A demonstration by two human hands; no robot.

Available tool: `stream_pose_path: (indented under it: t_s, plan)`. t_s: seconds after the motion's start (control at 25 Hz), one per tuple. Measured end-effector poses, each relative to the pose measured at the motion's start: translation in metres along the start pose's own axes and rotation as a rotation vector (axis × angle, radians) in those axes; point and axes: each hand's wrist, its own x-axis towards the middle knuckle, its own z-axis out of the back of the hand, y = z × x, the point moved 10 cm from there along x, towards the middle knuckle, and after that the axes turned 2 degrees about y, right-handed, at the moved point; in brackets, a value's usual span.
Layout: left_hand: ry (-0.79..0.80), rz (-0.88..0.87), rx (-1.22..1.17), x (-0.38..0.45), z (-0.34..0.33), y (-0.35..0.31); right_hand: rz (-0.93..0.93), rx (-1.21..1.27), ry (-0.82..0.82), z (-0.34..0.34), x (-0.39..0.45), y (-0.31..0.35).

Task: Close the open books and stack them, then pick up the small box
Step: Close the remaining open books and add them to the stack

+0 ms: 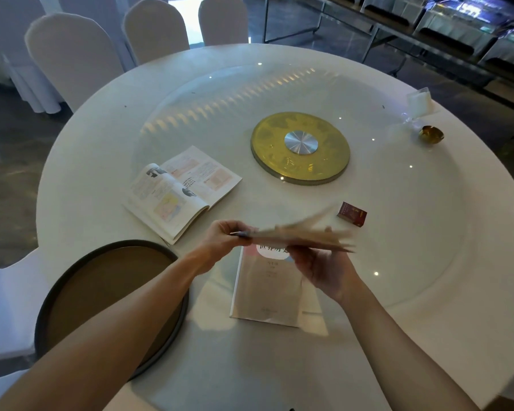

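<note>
Both hands (223,236) grip a blurred book (301,237) above a closed book (267,289).

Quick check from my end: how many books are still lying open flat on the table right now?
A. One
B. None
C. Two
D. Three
A. Only the open book at the left lies spread on the table; the closed book sits shut near the front edge, and a third book, blurred, is held above it between the left hand and right hand.
</note>
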Motion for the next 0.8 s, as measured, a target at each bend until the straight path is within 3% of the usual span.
stream_pose_path:
  t_s: [0.12, 0.28, 0.36, 0.48, 0.6, 0.72, 0.8]
  plan:
    - [-0.056, -0.042, 0.179, -0.003, 0.006, -0.002, 0.136, -0.181, 0.073, -0.002, -0.012, 0.013]
    - [-0.133, -0.050, 0.264, -0.002, 0.012, 0.008, -0.016, -0.265, -0.031, 0.011, -0.010, 0.000]
    - [-0.196, -0.033, 0.263, -0.004, 0.011, 0.013, -0.005, -0.344, -0.064, 0.014, -0.005, 0.001]
    - [-0.320, 0.215, 0.053, -0.008, 0.011, 0.052, 0.085, -0.441, -0.148, 0.032, 0.004, 0.000]
    - [-0.337, 0.483, -0.138, -0.017, -0.006, 0.103, 0.112, -0.398, -0.203, 0.048, 0.011, -0.012]
    - [-0.355, 0.489, -0.212, -0.016, -0.016, 0.130, 0.103, -0.402, -0.255, 0.066, 0.020, -0.030]
    - [-0.352, 0.460, -0.120, -0.015, -0.019, 0.137, 0.088, -0.491, -0.291, 0.080, 0.028, -0.040]
